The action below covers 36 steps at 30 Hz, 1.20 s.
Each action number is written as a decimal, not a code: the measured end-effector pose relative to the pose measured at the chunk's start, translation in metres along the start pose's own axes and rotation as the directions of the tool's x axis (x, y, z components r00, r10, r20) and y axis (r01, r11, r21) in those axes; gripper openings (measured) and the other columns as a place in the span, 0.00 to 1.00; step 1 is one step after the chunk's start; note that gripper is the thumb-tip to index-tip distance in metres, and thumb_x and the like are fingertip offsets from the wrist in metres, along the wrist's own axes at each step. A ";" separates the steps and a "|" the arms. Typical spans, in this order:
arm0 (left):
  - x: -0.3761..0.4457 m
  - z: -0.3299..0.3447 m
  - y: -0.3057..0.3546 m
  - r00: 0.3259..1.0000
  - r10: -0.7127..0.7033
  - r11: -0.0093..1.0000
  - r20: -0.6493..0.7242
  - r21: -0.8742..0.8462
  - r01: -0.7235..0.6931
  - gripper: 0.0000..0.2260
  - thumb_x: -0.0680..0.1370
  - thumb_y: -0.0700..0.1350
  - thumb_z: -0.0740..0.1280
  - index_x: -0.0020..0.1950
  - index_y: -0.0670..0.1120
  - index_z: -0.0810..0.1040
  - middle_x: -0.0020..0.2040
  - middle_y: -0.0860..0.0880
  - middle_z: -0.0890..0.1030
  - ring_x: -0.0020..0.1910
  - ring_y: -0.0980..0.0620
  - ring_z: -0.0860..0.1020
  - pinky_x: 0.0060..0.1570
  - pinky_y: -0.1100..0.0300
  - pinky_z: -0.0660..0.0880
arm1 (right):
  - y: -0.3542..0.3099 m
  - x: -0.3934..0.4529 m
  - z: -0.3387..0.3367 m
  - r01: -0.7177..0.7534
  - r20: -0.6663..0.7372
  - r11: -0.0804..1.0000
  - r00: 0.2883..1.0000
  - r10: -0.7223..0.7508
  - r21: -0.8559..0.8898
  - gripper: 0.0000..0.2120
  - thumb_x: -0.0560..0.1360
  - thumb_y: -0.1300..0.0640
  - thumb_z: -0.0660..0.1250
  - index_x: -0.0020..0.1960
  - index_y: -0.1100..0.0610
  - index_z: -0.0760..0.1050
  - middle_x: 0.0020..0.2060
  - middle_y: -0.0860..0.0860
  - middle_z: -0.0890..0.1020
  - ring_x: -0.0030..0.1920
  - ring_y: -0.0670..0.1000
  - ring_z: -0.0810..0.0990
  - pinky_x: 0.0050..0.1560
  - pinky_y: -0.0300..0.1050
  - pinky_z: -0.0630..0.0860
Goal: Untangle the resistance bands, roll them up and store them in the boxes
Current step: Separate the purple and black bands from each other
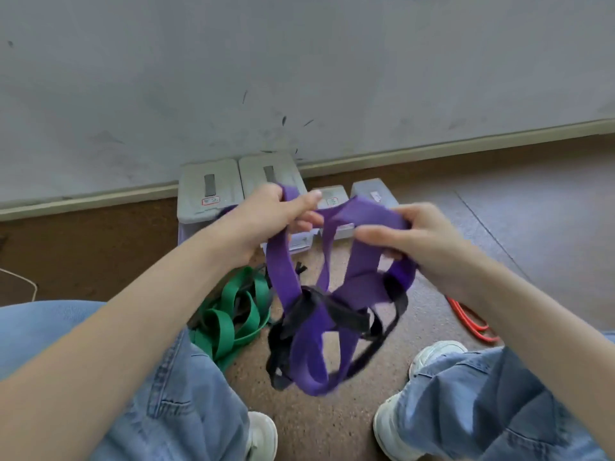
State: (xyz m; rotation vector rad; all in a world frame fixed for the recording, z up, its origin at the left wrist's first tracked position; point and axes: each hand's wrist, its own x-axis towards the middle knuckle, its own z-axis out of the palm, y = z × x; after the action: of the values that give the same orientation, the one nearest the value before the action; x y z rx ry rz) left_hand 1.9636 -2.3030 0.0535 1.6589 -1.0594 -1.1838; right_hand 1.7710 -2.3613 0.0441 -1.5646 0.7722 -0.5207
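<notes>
A wide purple resistance band [283, 271] hangs in loops between my knees, tangled with a thinner black band [336, 316]. My left hand [266, 217] grips the purple band's upper left loop. My right hand [416, 237] holds its upper right part, fingers curled round it. A green band [233, 314] lies in a heap on the floor by my left leg. Several grey plastic boxes [208, 191] stand in a row against the wall behind my hands, partly hidden by them.
A red-orange band [472, 319] lies on the floor to the right, near my right forearm. A grey wall with a skirting board [432, 149] runs behind the boxes. My jeans-clad legs and white shoes [432, 354] frame the brown floor. A thin white cord [23, 281] lies far left.
</notes>
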 end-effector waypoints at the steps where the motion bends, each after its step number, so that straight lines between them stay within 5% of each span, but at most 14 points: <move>1: 0.000 -0.003 -0.006 0.995 -0.057 0.994 0.081 0.097 0.049 0.13 0.76 0.54 0.66 0.47 0.44 0.78 0.43 0.50 0.84 0.38 0.59 0.81 0.37 0.67 0.76 | -0.004 0.001 -0.004 0.025 -0.057 0.999 0.998 -0.024 0.026 0.06 0.65 0.56 0.74 0.37 0.56 0.78 0.23 0.43 0.77 0.25 0.39 0.74 0.26 0.28 0.68; 3: -0.002 -0.003 -0.018 0.956 -0.105 0.963 0.273 0.270 0.029 0.20 0.67 0.61 0.71 0.50 0.47 0.79 0.48 0.51 0.84 0.49 0.56 0.81 0.49 0.63 0.76 | -0.011 0.003 -0.005 0.084 -0.086 0.992 0.993 -0.076 0.094 0.04 0.64 0.56 0.74 0.34 0.55 0.80 0.24 0.44 0.78 0.25 0.40 0.75 0.27 0.29 0.69; 6: -0.004 0.008 -0.026 0.897 -0.152 0.895 0.415 0.443 -0.053 0.20 0.68 0.55 0.75 0.55 0.49 0.79 0.53 0.52 0.83 0.54 0.54 0.80 0.55 0.60 0.75 | -0.020 0.010 -0.005 0.123 -0.176 0.963 0.981 -0.082 0.240 0.05 0.65 0.57 0.75 0.34 0.56 0.81 0.29 0.49 0.80 0.29 0.46 0.75 0.29 0.35 0.70; 8: 0.000 0.008 -0.032 0.895 -0.220 0.757 0.388 0.646 -0.094 0.18 0.72 0.52 0.72 0.57 0.45 0.78 0.55 0.48 0.82 0.53 0.50 0.80 0.55 0.57 0.74 | -0.025 0.014 -0.014 0.139 -0.280 0.953 0.958 -0.060 0.268 0.06 0.69 0.57 0.73 0.35 0.58 0.79 0.27 0.50 0.75 0.26 0.46 0.69 0.26 0.36 0.65; 11: 0.007 0.000 -0.036 0.920 -0.287 0.597 0.266 0.801 -0.046 0.31 0.73 0.56 0.69 0.71 0.46 0.65 0.66 0.49 0.73 0.60 0.51 0.74 0.57 0.60 0.69 | -0.025 0.010 -0.024 0.054 -0.305 0.972 0.952 0.019 0.227 0.08 0.72 0.59 0.70 0.38 0.62 0.74 0.29 0.53 0.73 0.24 0.45 0.64 0.23 0.35 0.60; 14: 0.006 0.002 -0.033 0.940 -0.155 0.772 0.304 0.631 -0.077 0.40 0.69 0.58 0.72 0.75 0.56 0.54 0.73 0.58 0.63 0.69 0.58 0.65 0.64 0.63 0.64 | -0.018 0.005 -0.009 -0.060 -0.158 0.988 0.984 0.083 0.144 0.07 0.70 0.58 0.71 0.39 0.61 0.76 0.26 0.50 0.78 0.23 0.44 0.72 0.23 0.32 0.66; 16: 0.003 0.015 -0.029 0.917 0.031 0.928 0.398 0.329 -0.174 0.32 0.69 0.54 0.74 0.68 0.64 0.62 0.64 0.71 0.69 0.63 0.72 0.67 0.58 0.76 0.64 | -0.021 0.004 0.000 -0.031 -0.065 0.981 0.997 0.044 0.192 0.06 0.68 0.57 0.72 0.36 0.58 0.78 0.26 0.49 0.79 0.25 0.45 0.76 0.26 0.34 0.71; 20: 0.003 0.033 -0.032 0.939 0.186 0.980 0.289 0.018 -0.199 0.09 0.73 0.39 0.71 0.49 0.52 0.79 0.42 0.59 0.84 0.43 0.63 0.81 0.41 0.71 0.75 | -0.036 0.006 -0.009 -0.002 -0.027 0.972 1.000 0.008 0.236 0.14 0.64 0.47 0.74 0.37 0.59 0.81 0.31 0.54 0.81 0.30 0.48 0.79 0.31 0.38 0.74; 24: 0.007 0.012 -0.024 0.969 0.170 0.982 0.179 0.053 -0.182 0.01 0.74 0.42 0.70 0.43 0.48 0.79 0.37 0.54 0.84 0.39 0.59 0.81 0.41 0.67 0.74 | -0.025 0.010 -0.024 -0.130 -0.197 0.954 0.977 0.078 -0.269 0.26 0.68 0.38 0.67 0.40 0.63 0.81 0.28 0.52 0.79 0.24 0.44 0.72 0.29 0.36 0.67; 27: 0.009 -0.004 -0.012 0.980 0.198 0.979 0.022 -0.054 -0.197 0.02 0.74 0.42 0.69 0.45 0.44 0.79 0.31 0.55 0.82 0.30 0.63 0.78 0.30 0.74 0.70 | -0.017 0.011 -0.028 -0.160 -0.299 0.888 0.954 0.026 -0.432 0.22 0.68 0.37 0.67 0.39 0.58 0.80 0.24 0.47 0.78 0.22 0.40 0.70 0.28 0.34 0.65; 32: 0.005 -0.015 0.002 0.962 0.273 0.957 0.002 0.103 -0.271 0.05 0.71 0.45 0.73 0.43 0.48 0.79 0.25 0.58 0.74 0.23 0.62 0.68 0.23 0.72 0.64 | -0.021 0.010 -0.023 0.063 -0.278 0.967 0.951 -0.133 -0.248 0.18 0.63 0.40 0.71 0.40 0.54 0.78 0.24 0.46 0.74 0.25 0.42 0.68 0.28 0.33 0.65; 36: 0.003 -0.008 -0.007 0.945 0.155 0.907 0.287 0.338 -0.251 0.23 0.67 0.49 0.76 0.58 0.55 0.71 0.51 0.59 0.78 0.45 0.68 0.77 0.43 0.77 0.72 | -0.029 0.005 -0.016 0.136 -0.251 0.985 0.962 -0.105 0.109 0.16 0.59 0.50 0.74 0.41 0.56 0.75 0.27 0.45 0.75 0.27 0.44 0.68 0.34 0.38 0.67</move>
State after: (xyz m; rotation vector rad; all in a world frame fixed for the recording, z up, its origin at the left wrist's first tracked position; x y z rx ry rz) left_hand 1.9727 -2.3029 0.0479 1.6474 -1.6656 -1.1254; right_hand 1.7684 -2.3752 0.0740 -1.4525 0.8164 -0.8486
